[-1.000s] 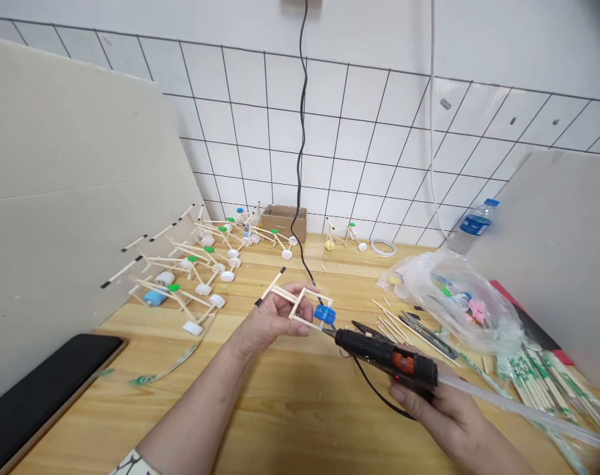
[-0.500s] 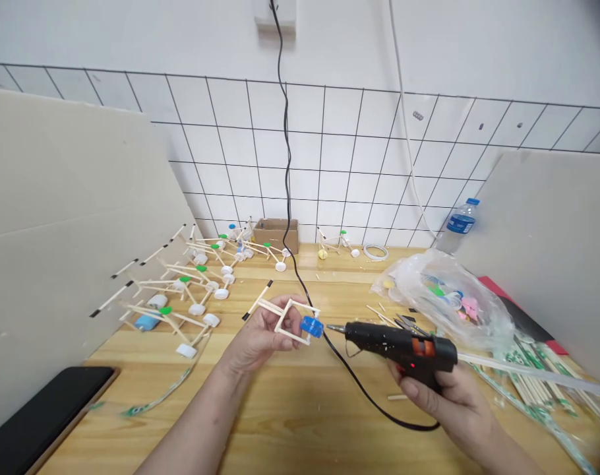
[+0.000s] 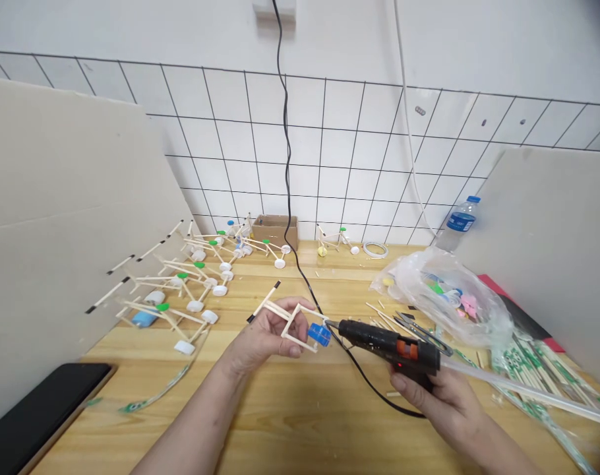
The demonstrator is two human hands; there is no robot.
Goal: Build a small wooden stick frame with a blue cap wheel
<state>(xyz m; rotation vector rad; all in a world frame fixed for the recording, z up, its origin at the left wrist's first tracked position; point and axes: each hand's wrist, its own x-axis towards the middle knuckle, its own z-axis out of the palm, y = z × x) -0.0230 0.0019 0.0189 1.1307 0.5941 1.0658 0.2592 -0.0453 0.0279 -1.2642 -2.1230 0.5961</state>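
Observation:
My left hand (image 3: 261,340) is closed around a small frame of wooden sticks (image 3: 291,321), held above the table. The frame has a crossbar with black ends at its rear and a blue bottle cap (image 3: 320,334) between its two front prongs. In my right hand (image 3: 441,399) is a black hot glue gun (image 3: 389,343), its red light lit and a long clear glue stick (image 3: 532,388) coming out behind. The nozzle points left and meets the far prong's tip, just above the cap; whether it touches I cannot tell.
Several finished-looking stick tricycles (image 3: 181,277) stand at the left, with a phone (image 3: 43,409) nearer. A cardboard box (image 3: 275,231) is at the back. Right are a plastic bag (image 3: 428,297) of caps, scissors (image 3: 423,330), wrapped chopsticks (image 3: 537,369) and a bottle (image 3: 461,221). The gun's black cord (image 3: 374,389) crosses the table.
The glue gun has moved slightly left, bringing its nozzle to the far prong's tip. My left hand has shifted the stick frame a little right and tilted it.

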